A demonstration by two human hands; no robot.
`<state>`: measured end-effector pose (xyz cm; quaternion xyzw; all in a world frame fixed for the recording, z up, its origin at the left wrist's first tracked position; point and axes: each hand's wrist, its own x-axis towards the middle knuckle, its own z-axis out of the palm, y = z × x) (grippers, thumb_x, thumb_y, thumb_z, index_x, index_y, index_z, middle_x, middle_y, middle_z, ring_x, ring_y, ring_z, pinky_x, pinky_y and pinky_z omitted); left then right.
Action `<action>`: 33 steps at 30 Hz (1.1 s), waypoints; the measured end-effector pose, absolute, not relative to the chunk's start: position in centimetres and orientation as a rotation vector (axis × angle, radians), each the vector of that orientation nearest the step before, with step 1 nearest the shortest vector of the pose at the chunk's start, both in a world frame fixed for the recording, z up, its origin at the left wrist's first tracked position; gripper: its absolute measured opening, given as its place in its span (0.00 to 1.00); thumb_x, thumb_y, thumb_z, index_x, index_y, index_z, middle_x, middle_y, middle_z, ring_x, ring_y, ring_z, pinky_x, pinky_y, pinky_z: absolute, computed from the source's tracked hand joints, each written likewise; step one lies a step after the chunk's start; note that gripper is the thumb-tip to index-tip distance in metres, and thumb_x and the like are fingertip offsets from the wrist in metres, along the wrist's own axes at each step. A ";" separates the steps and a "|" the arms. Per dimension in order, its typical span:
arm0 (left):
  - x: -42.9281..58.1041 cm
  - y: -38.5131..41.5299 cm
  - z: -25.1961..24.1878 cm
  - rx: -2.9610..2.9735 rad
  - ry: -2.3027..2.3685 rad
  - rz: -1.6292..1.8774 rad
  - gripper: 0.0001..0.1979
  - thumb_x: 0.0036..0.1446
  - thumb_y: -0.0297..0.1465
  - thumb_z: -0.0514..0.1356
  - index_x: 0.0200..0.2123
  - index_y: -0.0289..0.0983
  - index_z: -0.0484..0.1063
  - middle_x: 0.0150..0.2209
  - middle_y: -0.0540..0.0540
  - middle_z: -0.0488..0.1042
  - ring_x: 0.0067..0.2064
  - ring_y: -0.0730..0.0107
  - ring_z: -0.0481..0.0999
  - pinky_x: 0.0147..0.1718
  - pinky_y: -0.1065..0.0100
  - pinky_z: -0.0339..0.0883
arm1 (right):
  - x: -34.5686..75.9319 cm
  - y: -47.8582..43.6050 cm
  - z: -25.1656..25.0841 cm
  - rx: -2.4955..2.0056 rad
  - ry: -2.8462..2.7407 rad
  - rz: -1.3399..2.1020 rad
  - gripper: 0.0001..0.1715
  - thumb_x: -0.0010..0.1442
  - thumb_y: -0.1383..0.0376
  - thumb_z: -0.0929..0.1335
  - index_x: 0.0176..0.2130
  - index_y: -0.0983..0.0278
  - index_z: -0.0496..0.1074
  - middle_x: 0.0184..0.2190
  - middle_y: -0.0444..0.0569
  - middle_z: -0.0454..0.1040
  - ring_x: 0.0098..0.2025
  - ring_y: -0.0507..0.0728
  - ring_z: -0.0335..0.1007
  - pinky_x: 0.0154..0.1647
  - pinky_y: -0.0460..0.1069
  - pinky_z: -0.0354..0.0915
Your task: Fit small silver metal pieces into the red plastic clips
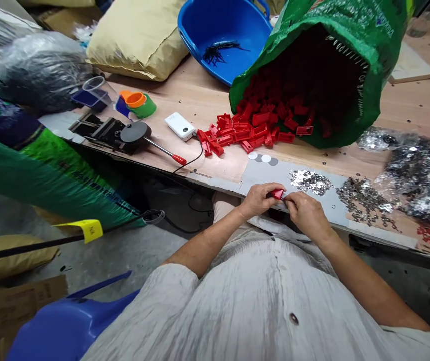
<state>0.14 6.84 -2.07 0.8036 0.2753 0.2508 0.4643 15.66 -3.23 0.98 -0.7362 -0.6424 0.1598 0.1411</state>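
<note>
Close to the table's front edge, my left hand is closed around a small red plastic housing. My right hand meets it from the right, its thumb and fingers pinched at the housing's end; a small dark piece seems to show there, too small to name. Just beyond my hands lies a pile of shiny flat metal pieces on a grey sheet. Farther right is a heap of darker small metal parts. More red housings spill from a green woven sack.
A hand press with a red-tipped lever stands at the left, near a white power bank with a cable. Behind are a blue basin and a tan sack. Plastic bags of metal parts lie at right. A blue stool is lower left.
</note>
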 end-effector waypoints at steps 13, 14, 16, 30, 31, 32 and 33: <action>-0.6 3.9 0.9 1.470 0.655 0.806 0.14 0.52 0.33 0.66 0.42 0.37 0.71 0.39 0.47 0.75 0.42 0.69 0.75 0.45 0.68 0.65 | 17.4 -6.4 1.8 -1.686 -1.635 0.875 0.18 0.69 0.60 0.58 0.55 0.61 0.62 0.36 0.46 0.77 0.37 0.55 0.72 0.41 0.50 0.64; -0.5 3.5 1.2 1.328 0.645 0.799 0.13 0.53 0.35 0.65 0.40 0.37 0.71 0.37 0.47 0.75 0.41 0.70 0.75 0.44 0.68 0.65 | 17.2 -6.7 2.1 -1.664 -1.639 0.912 0.21 0.69 0.59 0.58 0.59 0.60 0.60 0.33 0.44 0.76 0.35 0.54 0.72 0.40 0.49 0.64; -0.3 2.7 1.7 1.036 0.601 0.754 0.12 0.54 0.37 0.65 0.35 0.36 0.69 0.35 0.48 0.75 0.39 0.70 0.77 0.44 0.67 0.66 | 16.8 -7.1 2.7 -1.636 -1.664 0.930 0.26 0.70 0.57 0.58 0.65 0.58 0.55 0.28 0.40 0.75 0.30 0.53 0.70 0.39 0.49 0.64; 0.7 -0.2 2.8 0.331 0.507 0.617 0.07 0.58 0.29 0.63 0.31 0.32 0.71 0.32 0.45 0.77 0.36 0.69 0.80 0.50 0.63 0.70 | 16.2 -7.5 2.6 -1.611 -1.613 0.654 0.22 0.68 0.53 0.59 0.52 0.59 0.72 0.24 0.44 0.72 0.27 0.54 0.69 0.31 0.48 0.63; 0.7 -0.3 2.7 0.334 0.499 0.616 0.07 0.57 0.30 0.64 0.30 0.32 0.70 0.32 0.45 0.77 0.38 0.68 0.80 0.52 0.61 0.70 | 16.2 -7.5 2.4 -1.595 -1.583 0.658 0.22 0.69 0.53 0.59 0.50 0.59 0.74 0.25 0.45 0.72 0.28 0.54 0.69 0.30 0.48 0.63; 0.7 -0.4 2.5 0.342 0.489 0.615 0.09 0.56 0.31 0.65 0.29 0.32 0.70 0.32 0.45 0.77 0.39 0.67 0.80 0.53 0.60 0.69 | 16.2 -7.5 2.3 -1.577 -1.557 0.676 0.22 0.69 0.53 0.58 0.49 0.59 0.75 0.25 0.45 0.72 0.28 0.54 0.69 0.30 0.47 0.63; 0.6 -0.5 2.4 0.358 0.482 0.616 0.10 0.55 0.31 0.66 0.29 0.33 0.68 0.32 0.45 0.77 0.39 0.66 0.80 0.54 0.58 0.69 | 16.2 -7.5 2.1 -1.564 -1.538 0.701 0.23 0.69 0.52 0.58 0.48 0.59 0.75 0.24 0.45 0.71 0.27 0.54 0.68 0.29 0.47 0.62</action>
